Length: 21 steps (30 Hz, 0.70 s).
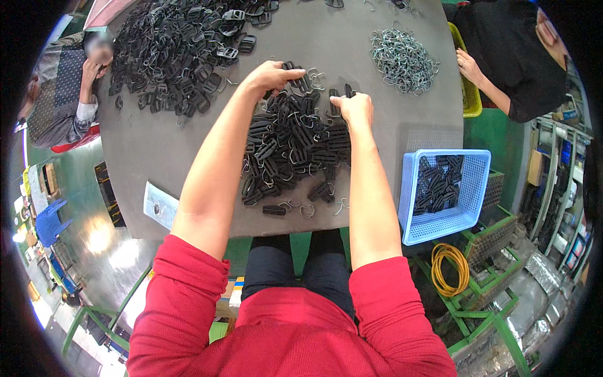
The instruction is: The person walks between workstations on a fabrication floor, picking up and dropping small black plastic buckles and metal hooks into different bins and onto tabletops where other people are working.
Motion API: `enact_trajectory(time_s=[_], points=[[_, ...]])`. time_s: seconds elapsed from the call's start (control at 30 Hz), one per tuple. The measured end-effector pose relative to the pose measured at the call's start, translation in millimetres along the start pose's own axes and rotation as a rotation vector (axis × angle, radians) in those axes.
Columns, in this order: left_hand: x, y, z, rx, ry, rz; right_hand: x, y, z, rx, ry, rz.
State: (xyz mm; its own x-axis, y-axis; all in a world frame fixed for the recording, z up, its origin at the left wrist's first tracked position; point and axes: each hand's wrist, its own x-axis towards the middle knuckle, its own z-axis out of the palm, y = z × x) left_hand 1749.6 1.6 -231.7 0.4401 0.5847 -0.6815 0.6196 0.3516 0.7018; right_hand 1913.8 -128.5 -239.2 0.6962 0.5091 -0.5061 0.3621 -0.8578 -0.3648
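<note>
A heap of black plastic strap buckles [282, 144], many with bent metal wire loops, lies on the table in front of me. At the heap's far left edge my left hand [271, 78] has its fingers closed around a black buckle [294, 66]. Just beyond its fingertips are loose wire loops [317, 79]. My right hand [355, 108], at the far right of the heap, pinches another black buckle [334, 94]; its curled fingers are partly hidden. Between my forearms, a single buckle [274, 210] and several loose wire loops [306, 210] lie near the table's front edge.
A larger pile of black buckles [169, 56] covers the far left. Metal wire loops [403, 60] are heaped at the far right. A blue basket [408, 195] of black parts stands right; a plastic bag [160, 204] lies left. Co-workers sit left and right, one touching a yellow basket [472, 103].
</note>
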Motion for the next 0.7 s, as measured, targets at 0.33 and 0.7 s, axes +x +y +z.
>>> enact_trajectory(time_s=[0.33,0.7], points=[[-100.4,74.7,171.9,-0.292,-0.091,0.153,-54.1,132.3,-131.0,0.495,0.245,-0.138],[-118.6,88.8,259.5,0.325,0.384,0.592,-78.8,221.3,-182.3,-0.069,0.716,-0.371]])
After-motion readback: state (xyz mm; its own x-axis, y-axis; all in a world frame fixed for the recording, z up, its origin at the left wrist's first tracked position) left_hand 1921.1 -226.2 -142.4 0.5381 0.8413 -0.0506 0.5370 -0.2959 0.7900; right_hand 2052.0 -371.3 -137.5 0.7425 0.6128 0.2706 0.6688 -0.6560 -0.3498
